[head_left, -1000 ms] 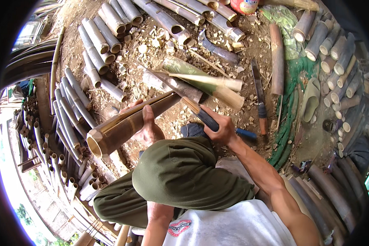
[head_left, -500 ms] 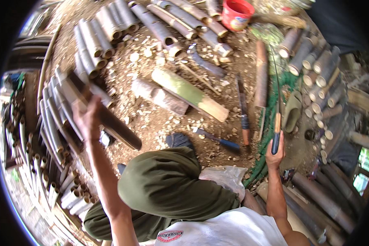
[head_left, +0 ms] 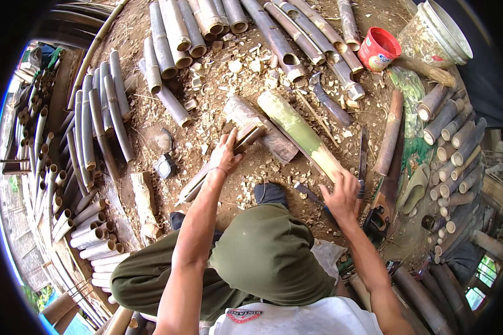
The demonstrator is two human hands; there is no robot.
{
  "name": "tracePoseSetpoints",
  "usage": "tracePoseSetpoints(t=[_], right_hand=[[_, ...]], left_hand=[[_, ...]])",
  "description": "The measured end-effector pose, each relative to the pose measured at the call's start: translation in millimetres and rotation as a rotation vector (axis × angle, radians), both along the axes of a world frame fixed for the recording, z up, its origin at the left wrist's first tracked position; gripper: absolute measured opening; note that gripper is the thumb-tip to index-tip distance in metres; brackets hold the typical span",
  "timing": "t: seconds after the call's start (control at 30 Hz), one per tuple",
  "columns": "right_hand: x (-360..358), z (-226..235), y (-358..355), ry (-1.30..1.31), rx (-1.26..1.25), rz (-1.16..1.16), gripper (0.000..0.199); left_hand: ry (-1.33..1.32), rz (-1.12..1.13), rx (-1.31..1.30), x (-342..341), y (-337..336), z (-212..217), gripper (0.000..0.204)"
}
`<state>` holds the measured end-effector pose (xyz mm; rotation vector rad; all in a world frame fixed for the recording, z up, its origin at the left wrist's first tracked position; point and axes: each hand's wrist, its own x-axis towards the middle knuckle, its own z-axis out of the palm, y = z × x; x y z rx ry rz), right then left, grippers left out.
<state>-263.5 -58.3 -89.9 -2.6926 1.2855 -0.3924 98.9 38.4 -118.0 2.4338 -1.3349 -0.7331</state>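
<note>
A dark bamboo piece with a cut-out slot (head_left: 250,134) is gripped in my left hand (head_left: 227,155); it slants from the split log toward my knees, and its pale lower end (head_left: 189,192) hangs near the ground. My right hand (head_left: 342,192) is at the handle end of a green-faced wooden paddle (head_left: 296,131), fingertips over that end and thumb spread away. The paddle leans beside a short split log (head_left: 274,142). Below the right hand lies a handsaw (head_left: 379,215), its blade pointing away from me. A long knife (head_left: 363,153) and a shorter blade (head_left: 307,192) lie nearby, partly covered by the hand.
Cut bamboo tubes (head_left: 165,42) lie in rows at the far side and left. More tubes (head_left: 458,139) are stacked at right, near a red bucket (head_left: 379,49) and a pale bucket (head_left: 433,36). A curved-handled tool (head_left: 327,100) rests among wood chips. A green clog (head_left: 415,187) stands right.
The saw has left my right hand and lies on the ground; that hand has moved left to the paddle. My left hand has brought the bamboo piece from the left toward the middle.
</note>
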Motion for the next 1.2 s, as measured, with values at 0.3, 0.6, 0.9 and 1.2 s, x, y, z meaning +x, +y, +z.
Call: tracePoseSetpoints(t=[0.3,0.6,0.9,1.2], right_hand=[[17,-3,-28,-0.209,0.286,0.062,0.020],[-1,104,-16,-0.924,1.870,-0.312,0.028],[-22,58,-45,-0.559,1.242,-0.308,0.048],[-134,-92,-17,-0.226,0.468,-0.607,0.069]], left_hand=[[-0.305,-0.330,-0.426,-95,-22,30,0.072],[-0.301,-0.986,-0.475,-131,-75,91,0.033],[0.009,-0.545,-0.704,-97,-67,98,0.016],[1.010,0.705,-0.903,-72,-52,89,0.017]])
